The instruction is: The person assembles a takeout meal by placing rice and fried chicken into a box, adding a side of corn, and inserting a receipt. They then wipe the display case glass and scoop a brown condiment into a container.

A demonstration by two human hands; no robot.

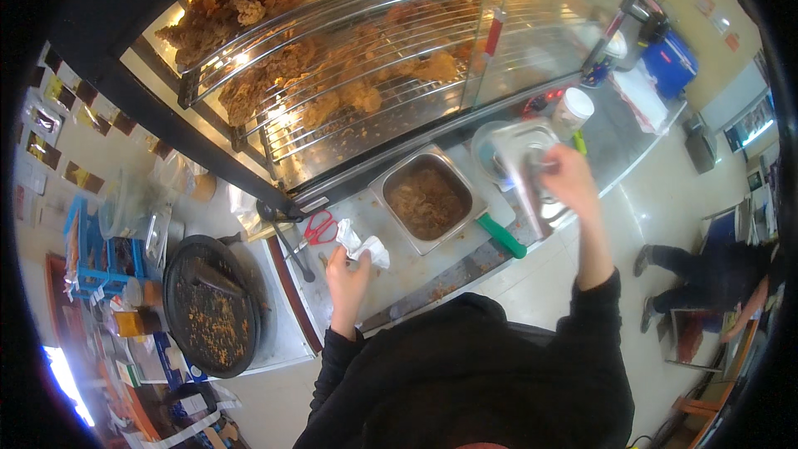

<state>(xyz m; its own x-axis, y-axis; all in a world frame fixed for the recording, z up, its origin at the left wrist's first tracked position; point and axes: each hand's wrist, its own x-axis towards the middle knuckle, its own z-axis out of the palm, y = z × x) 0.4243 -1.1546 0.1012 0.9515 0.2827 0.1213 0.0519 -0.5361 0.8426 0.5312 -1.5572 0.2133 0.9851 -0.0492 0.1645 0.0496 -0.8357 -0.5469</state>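
Note:
My left hand (346, 279) pinches a crumpled white tissue (366, 246) over the metal counter. To the right, my right hand (570, 181) is closed on a steel pan lid (529, 146), which it holds up and tilted; the lid is slightly blurred. Between my hands sits an uncovered steel pan (398, 229) with brown, shredded-looking food (427, 199) inside. A green handle (502, 235) lies against the pan's right corner, and I cannot tell what tool it belongs to. Beside the tissue are red-handled scissors (320, 228).
A lit glass display case (490, 29) with fried pieces on wire racks (357, 58) stands along the far side. At left is a round black pan (211, 306) with crumbs. A white-lidded cup (573, 108) stands past the lid. Another person (706, 278) stands far right.

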